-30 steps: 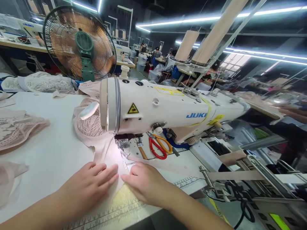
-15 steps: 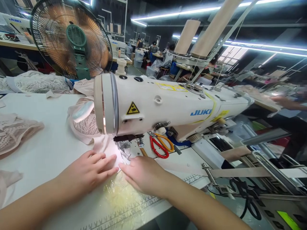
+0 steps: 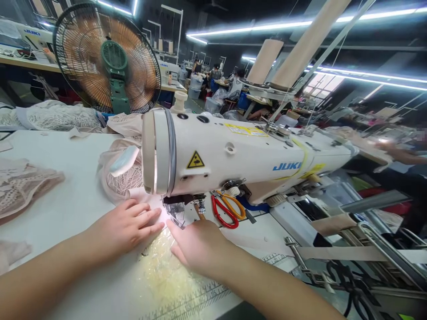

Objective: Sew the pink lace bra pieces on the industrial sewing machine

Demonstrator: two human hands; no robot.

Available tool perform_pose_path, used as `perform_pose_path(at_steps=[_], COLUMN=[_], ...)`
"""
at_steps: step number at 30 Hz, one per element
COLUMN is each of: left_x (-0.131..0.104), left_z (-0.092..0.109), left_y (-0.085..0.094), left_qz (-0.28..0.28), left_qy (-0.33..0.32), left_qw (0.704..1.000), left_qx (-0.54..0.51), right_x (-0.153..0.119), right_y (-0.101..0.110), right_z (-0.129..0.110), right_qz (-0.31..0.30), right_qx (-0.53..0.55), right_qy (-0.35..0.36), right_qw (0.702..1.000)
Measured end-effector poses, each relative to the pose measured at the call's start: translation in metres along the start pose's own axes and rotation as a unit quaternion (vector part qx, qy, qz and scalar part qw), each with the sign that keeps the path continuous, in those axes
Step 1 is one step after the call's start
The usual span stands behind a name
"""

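Observation:
My left hand (image 3: 128, 226) lies on the white table with its fingers stretched out. Its fingertips rest at the pale pink fabric (image 3: 142, 195) beside the presser foot (image 3: 178, 218) of a white sewing machine (image 3: 213, 151). My right hand (image 3: 200, 244) is on the other side of the foot, its index finger stretched towards it and its thumb apart. The right hand's remaining fingers are hidden. Behind the machine head lies a bunched lace garment (image 3: 125, 175) in the same pink, with a pale smooth patch. The needle cannot be made out.
Red-handled scissors (image 3: 224, 212) and an orange-handled pair (image 3: 235, 204) lie under the machine arm. More lace pieces (image 3: 26, 184) are at the left. A fan (image 3: 110, 58) stands behind. A fabric band (image 3: 343, 253) runs through a metal guide at right. A ruler strip (image 3: 200, 298) marks the front edge.
The view has shifted slightly, so the machine sits further right. Less pink fabric shows between my hands. My right index finger and thumb are further apart; my left hand stays flat.

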State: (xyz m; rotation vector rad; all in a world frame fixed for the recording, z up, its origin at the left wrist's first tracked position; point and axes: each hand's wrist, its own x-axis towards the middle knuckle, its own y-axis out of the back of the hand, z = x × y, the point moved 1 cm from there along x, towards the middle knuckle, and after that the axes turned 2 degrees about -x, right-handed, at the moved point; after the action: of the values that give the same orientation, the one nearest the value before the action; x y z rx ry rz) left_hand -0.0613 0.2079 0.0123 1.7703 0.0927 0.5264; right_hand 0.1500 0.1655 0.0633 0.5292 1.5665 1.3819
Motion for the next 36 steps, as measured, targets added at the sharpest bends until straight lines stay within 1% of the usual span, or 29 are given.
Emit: perform_pose_path(at_steps=[3, 6, 11, 15, 17, 19, 20, 21, 22, 23, 25, 26, 27, 29, 32, 34, 36], left_x=[0.000, -0.001, 0.000, 0.003, 0.004, 0.005, 0.006, 0.006, 0.006, 0.005, 0.004, 0.004, 0.004, 0.004, 0.001, -0.004, -0.012], left_z=[-0.006, -0.011, -0.013, -0.014, -0.016, -0.018, -0.020, -0.021, -0.023, -0.025, -0.028, -0.031, -0.033, -0.037, -0.040, -0.038, -0.038], left_y=[-0.001, -0.002, -0.001, 0.001, 0.002, 0.003, 0.002, 0.002, 0.001, -0.001, -0.004, -0.006, -0.008, -0.012, -0.013, -0.012, -0.012], left_qz=[-0.004, -0.006, -0.006, -0.002, -0.010, -0.015, -0.014, -0.007, -0.001, 0.004, 0.011, 0.013, 0.015, 0.020, 0.042, 0.080, 0.112], left_qy=[0.002, 0.012, 0.017, 0.020, 0.029, 0.031, 0.033, 0.034, 0.039, 0.042, 0.040, 0.035, 0.031, 0.023, 0.031, 0.072, 0.161], left_qw=[1.000, 1.000, 1.000, 1.000, 1.000, 0.999, 0.999, 0.999, 0.999, 0.999, 0.999, 0.999, 0.999, 0.998, 0.995, 0.987, 0.969], left_qx=[0.000, -0.006, -0.009, 0.000, 0.005, 0.012, 0.014, 0.014, 0.015, 0.015, 0.019, 0.024, 0.031, 0.047, 0.081, 0.117, 0.149], right_x=[0.001, 0.001, 0.002, 0.002, 0.002, 0.000, -0.001, -0.002, -0.004, -0.007, -0.013, -0.015, -0.018, -0.020, -0.020, -0.020, -0.019], right_y=[0.004, 0.006, 0.007, 0.004, -0.002, -0.016, -0.025, -0.036, -0.048, -0.059, -0.078, -0.084, -0.089, -0.091, -0.088, -0.087, -0.089], right_z=[-0.002, -0.003, -0.005, -0.006, -0.006, -0.006, -0.005, -0.005, -0.005, -0.005, -0.003, -0.002, -0.001, 0.000, 0.000, 0.000, 0.001], right_qz=[-0.027, -0.040, -0.061, -0.039, -0.021, 0.014, 0.046, 0.090, 0.147, 0.212, 0.343, 0.388, 0.418, 0.442, 0.449, 0.445, 0.427], right_qx=[-0.008, -0.005, -0.002, 0.000, -0.004, -0.005, -0.002, 0.005, 0.011, 0.018, 0.027, 0.033, 0.038, 0.043, 0.037, 0.042, 0.054], right_qy=[-0.017, -0.022, -0.031, -0.035, -0.035, -0.038, -0.034, -0.029, -0.015, 0.002, 0.031, 0.043, 0.055, 0.071, 0.082, 0.085, 0.082], right_qw=[0.999, 0.999, 0.998, 0.999, 0.999, 0.999, 0.998, 0.995, 0.989, 0.977, 0.938, 0.920, 0.906, 0.893, 0.889, 0.891, 0.899])
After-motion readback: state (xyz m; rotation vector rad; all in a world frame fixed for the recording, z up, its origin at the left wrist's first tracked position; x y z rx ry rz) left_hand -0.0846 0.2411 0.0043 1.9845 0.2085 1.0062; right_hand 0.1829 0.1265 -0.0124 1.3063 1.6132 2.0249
